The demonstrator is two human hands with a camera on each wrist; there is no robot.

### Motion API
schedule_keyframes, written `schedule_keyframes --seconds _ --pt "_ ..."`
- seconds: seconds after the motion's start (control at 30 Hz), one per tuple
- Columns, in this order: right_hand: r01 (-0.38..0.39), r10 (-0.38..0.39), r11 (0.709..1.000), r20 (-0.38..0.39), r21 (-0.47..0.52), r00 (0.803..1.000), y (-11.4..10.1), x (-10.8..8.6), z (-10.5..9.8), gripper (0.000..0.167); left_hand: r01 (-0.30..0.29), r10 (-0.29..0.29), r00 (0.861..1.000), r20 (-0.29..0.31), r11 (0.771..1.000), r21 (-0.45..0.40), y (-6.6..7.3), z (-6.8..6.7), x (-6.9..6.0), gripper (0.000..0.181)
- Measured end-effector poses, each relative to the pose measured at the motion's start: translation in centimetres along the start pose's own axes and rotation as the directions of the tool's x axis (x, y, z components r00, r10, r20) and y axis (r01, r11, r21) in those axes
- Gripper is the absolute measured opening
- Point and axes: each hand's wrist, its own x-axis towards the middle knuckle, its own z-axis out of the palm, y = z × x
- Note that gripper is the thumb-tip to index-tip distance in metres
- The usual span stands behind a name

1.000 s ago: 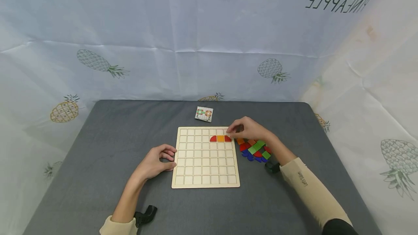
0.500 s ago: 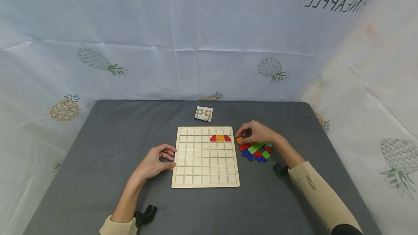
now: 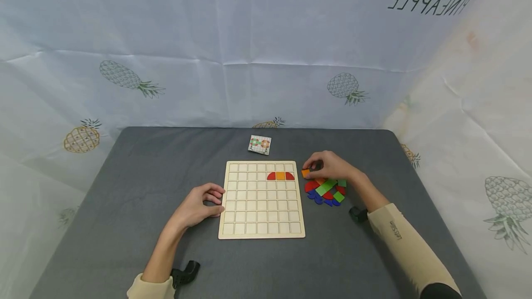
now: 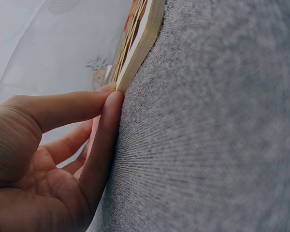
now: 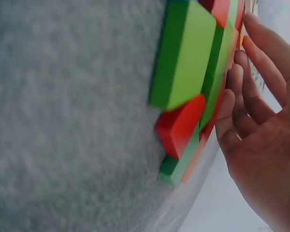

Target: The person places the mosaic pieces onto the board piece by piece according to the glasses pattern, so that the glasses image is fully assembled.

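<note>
A pale wooden grid board (image 3: 262,233) lies flat on the grey table. Its upper right squares carry two red quarter-round tiles and an orange square tile (image 3: 281,176) between them. The left hand (image 3: 199,204) touches the board's left edge with its thumb and fingertips set apart along it; in the left wrist view these tips meet the board's edge (image 4: 140,55). Right of the board, the right hand (image 3: 328,165) pinches another orange square tile (image 3: 305,173) between thumb and fingers. Beneath that hand lies a pile of red, green, orange and blue tiles (image 3: 326,188).
A small card with a coloured grid pattern (image 3: 259,145) lies beyond the board. In the right wrist view, a green block (image 5: 183,58) and a red one (image 5: 181,125) stand at the pile's near side. A pineapple-print cloth (image 3: 266,36) hangs behind the table.
The right hand has moved right, from the board's upper right corner to the tile pile, and now pinches an orange square tile slightly raised there. The left hand has stayed put.
</note>
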Motion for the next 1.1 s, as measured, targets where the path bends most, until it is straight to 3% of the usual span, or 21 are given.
schedule_keyframes --seconds 0.47,1.1 --pt "-0.039 0.036 0.997 0.053 0.069 0.998 1.1 -0.3 -0.9 0.026 0.01 -0.01 1.0 -0.001 1.0 -0.018 0.2 0.0 0.0 0.049" --pt "0.022 -0.021 0.999 -0.024 0.046 0.999 1.2 -0.5 -0.5 0.02 -0.001 0.001 1.0 -0.004 1.0 -0.001 0.1 0.0 0.1 0.049"
